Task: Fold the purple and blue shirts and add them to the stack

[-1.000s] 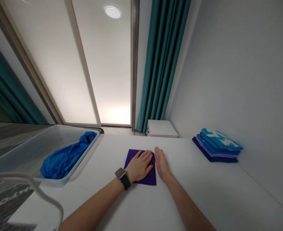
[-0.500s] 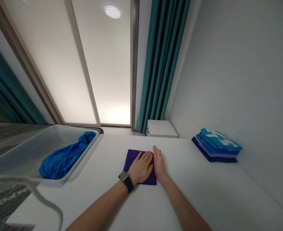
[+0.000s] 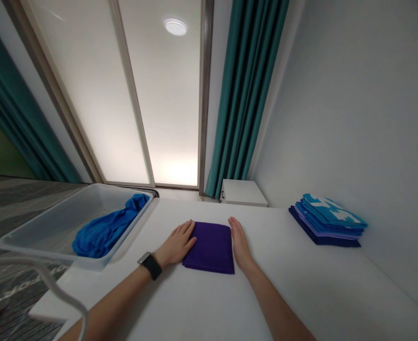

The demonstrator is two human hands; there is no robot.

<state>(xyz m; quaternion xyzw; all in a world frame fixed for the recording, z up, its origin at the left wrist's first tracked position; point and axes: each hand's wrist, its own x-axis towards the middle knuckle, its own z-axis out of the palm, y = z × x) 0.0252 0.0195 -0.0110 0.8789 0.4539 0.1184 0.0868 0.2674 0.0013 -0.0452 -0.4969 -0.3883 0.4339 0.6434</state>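
A white table [image 3: 195,310] has a translucent plastic bin [image 3: 58,220] at left holding unfolded blue cloth [image 3: 105,232], a folded fabric stack [image 3: 330,220] at right, and an already folded purple cloth [image 3: 211,248] between left hand [image 3: 175,245], thumb apart, and right hand [image 3: 242,248], fingers together, neither gripping.

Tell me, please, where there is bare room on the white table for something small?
Bare table: between the right hand and the stack of folded cloths; between the left forearm and right forearm, nearer than the purple folded cloth; between the left hand and the plastic bin. Crowded: around the purple cloth, with both hands at its sides.
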